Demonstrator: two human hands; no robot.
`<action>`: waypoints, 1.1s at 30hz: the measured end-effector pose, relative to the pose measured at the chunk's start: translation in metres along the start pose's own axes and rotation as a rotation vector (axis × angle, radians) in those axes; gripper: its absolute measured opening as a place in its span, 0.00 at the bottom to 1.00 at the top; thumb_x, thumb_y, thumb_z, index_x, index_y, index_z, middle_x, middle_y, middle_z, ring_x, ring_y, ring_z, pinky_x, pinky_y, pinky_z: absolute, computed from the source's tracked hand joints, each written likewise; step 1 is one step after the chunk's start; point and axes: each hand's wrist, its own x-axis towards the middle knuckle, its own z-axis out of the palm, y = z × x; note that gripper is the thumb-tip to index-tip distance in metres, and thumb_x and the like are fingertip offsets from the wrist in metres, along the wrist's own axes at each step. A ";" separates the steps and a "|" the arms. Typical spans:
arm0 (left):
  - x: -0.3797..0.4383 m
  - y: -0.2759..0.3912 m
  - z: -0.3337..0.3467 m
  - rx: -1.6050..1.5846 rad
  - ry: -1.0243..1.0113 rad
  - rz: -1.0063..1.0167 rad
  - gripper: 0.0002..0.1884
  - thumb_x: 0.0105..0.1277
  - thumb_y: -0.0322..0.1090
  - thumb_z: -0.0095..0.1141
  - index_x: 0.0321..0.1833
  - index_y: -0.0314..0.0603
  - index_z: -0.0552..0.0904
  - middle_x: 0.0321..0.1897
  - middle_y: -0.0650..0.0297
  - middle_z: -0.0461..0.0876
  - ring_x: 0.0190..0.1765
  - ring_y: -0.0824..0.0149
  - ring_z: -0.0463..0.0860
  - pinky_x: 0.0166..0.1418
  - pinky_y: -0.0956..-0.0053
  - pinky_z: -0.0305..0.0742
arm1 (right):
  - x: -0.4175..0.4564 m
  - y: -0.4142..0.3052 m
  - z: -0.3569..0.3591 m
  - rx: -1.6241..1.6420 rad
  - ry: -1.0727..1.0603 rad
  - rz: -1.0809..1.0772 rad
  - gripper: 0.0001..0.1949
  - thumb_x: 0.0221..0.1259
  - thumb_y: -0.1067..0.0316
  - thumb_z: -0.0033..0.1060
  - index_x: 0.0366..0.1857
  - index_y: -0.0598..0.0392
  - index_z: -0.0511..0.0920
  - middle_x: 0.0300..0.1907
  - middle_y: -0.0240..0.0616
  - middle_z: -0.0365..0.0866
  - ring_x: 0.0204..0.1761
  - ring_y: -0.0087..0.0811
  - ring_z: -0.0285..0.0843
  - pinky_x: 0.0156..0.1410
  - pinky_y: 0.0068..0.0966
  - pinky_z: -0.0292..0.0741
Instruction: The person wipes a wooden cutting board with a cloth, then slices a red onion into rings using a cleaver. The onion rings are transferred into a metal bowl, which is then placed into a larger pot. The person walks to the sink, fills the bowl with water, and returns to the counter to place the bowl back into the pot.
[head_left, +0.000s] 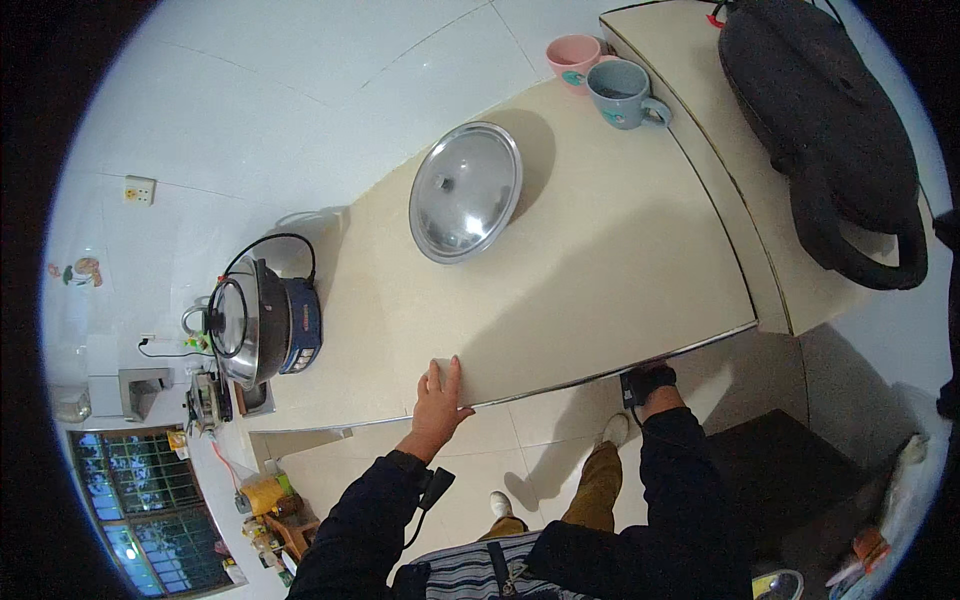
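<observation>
My left hand (440, 411) rests on the front edge of the beige countertop (570, 292), its fingers spread and holding nothing. My right hand (662, 401) is mostly hidden below that edge, farther right; only the wrist area with a black strapped device shows, so its fingers cannot be seen. Beyond my left hand, a domed stainless-steel lid (466, 193) with a small knob sits on the countertop, apart from both hands. What lies under the lid is hidden.
At left stands a lidded pan (259, 322) on a blue-sided base (301, 325), a black cable looped over it. A pink mug (572, 54) and a grey-blue mug (616, 94) stand at the back right. A black bag (825, 112) lies on the raised ledge (675, 45).
</observation>
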 end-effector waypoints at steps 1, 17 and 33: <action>0.000 0.000 0.000 0.007 -0.005 -0.006 0.55 0.45 0.42 0.71 0.72 0.48 0.47 0.66 0.35 0.51 0.63 0.36 0.61 0.63 0.54 0.66 | 0.000 -0.001 0.001 -0.005 -0.005 -0.004 0.16 0.66 0.66 0.46 0.56 0.56 0.65 0.46 0.40 0.76 0.43 0.33 0.76 0.41 0.30 0.80; 0.003 -0.008 0.013 0.017 0.059 0.078 0.54 0.45 0.41 0.71 0.72 0.49 0.47 0.65 0.34 0.52 0.62 0.36 0.62 0.61 0.57 0.68 | -0.077 -0.003 0.030 0.070 0.268 -0.253 0.19 0.63 0.72 0.45 0.58 0.59 0.61 0.44 0.41 0.75 0.33 0.31 0.79 0.30 0.26 0.80; 0.009 -0.021 0.025 -0.039 0.085 0.177 0.51 0.48 0.49 0.68 0.71 0.43 0.51 0.59 0.33 0.61 0.58 0.38 0.69 0.58 0.55 0.69 | -0.326 0.117 0.050 0.229 0.554 -0.170 0.23 0.61 0.72 0.44 0.62 0.52 0.58 0.47 0.41 0.73 0.36 0.32 0.81 0.29 0.24 0.82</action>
